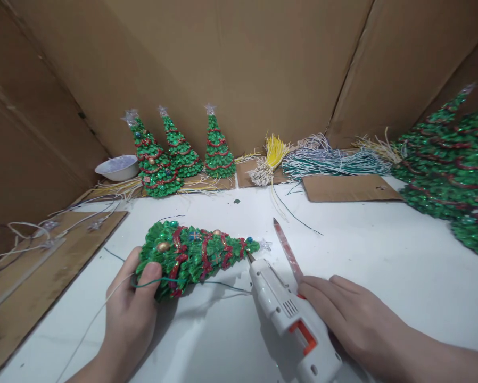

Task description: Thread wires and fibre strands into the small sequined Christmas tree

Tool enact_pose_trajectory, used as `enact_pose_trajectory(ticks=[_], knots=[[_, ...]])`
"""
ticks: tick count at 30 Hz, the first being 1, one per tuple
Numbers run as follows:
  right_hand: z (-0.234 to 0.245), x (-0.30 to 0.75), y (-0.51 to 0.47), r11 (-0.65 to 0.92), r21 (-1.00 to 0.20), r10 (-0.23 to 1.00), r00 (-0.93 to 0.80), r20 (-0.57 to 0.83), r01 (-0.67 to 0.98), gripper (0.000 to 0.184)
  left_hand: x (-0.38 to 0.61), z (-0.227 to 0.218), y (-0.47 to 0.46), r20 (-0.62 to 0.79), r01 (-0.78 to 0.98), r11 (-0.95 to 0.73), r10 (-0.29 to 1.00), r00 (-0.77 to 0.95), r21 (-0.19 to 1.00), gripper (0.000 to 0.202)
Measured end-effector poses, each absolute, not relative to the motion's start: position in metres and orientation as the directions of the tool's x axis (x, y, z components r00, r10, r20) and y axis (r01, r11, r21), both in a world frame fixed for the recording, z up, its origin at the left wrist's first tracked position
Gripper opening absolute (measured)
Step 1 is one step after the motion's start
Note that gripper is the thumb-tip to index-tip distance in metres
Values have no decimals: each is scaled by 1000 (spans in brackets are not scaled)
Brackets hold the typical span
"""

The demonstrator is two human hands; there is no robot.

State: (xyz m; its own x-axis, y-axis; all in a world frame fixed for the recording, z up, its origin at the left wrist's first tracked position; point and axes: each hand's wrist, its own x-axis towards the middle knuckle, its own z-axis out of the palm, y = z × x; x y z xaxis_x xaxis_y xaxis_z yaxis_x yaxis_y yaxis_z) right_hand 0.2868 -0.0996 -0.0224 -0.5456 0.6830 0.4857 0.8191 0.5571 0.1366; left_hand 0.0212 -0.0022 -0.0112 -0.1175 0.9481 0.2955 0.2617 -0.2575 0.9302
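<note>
My left hand (133, 295) is closed round the wide base of a small green Christmas tree (195, 255) lying on its side. The tree carries red garlands, baubles and a clear star (265, 244) at its tip. A thin green wire (171, 279) runs across my left thumb. A white glue gun (289, 311) with an orange trigger lies in front, its nozzle at the tree's narrow end; whether they touch is unclear. Beside the gun, my right hand (343, 308) has its fingers closed at the near end of a slim, pointed reddish tool (287, 247). Its fingertips are partly hidden.
Several finished trees (219, 149) stand along the cardboard wall, with larger ones (462, 159) at right. Bundled wires (335, 162) and a yellow-and-white bunch (273, 157) lie at the back. A white bowl (117, 169) is at back left. Stars on wires (97, 223) rest on cardboard.
</note>
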Motion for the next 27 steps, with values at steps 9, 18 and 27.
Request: enact_pose_trajectory(ticks=[9,18,27], knots=[[-29,287,-102,524,8,750,-465,470,852,34,24,-11,-4,263,177,-247,963,-67,953,30],[-36,289,-104,489,-132,793,-376,480,862,31,35,1,-7,211,92,-203,973,-90,975,31],[-37,291,-107,511,-204,797,-371,477,835,32,37,0,-9,180,1,-181,979,-97,984,30]])
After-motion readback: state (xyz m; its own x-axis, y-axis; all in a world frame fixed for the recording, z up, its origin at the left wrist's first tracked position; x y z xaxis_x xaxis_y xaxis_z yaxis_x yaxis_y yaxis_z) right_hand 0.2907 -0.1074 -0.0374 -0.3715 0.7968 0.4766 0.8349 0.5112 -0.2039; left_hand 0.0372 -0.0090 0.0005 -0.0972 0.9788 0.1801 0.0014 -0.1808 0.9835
